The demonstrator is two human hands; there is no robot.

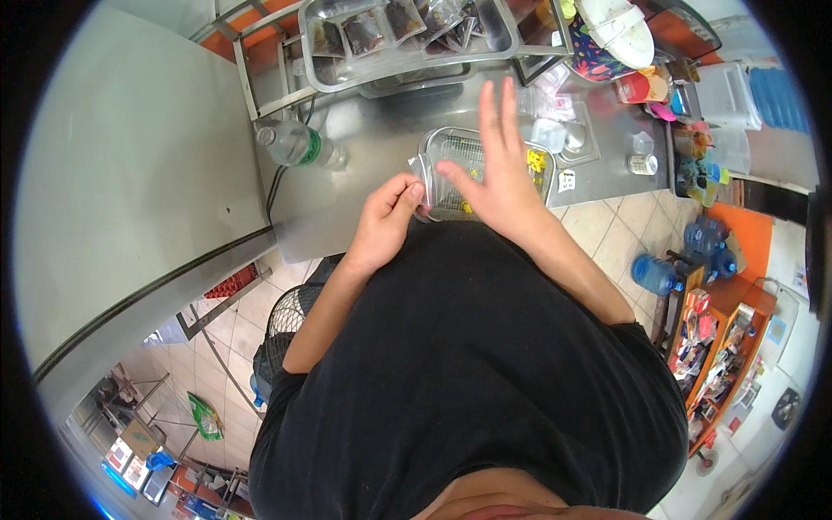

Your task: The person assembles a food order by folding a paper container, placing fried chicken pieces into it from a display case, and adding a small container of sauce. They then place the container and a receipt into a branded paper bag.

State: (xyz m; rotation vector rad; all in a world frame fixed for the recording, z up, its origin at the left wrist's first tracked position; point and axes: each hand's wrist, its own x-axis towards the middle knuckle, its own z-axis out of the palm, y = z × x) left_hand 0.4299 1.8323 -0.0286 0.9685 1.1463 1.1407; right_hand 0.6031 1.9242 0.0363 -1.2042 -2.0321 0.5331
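My left hand pinches a small clear zip-lock bag between thumb and fingers, near the left end of a wire mesh basket. My right hand is held over the basket with its fingers apart and nothing in it. Small yellow pieces, perhaps dried flowers, lie in the basket, mostly towards its right side. My right hand and forearm hide part of the mesh. Just right of the basket is a white paper label with handwriting on it.
The basket rests on a steel counter. A plastic bottle lies at the left. Above, a rack holds a steel tray of filled clear packets. Further right are a plastic container, a small can and a patterned bucket.
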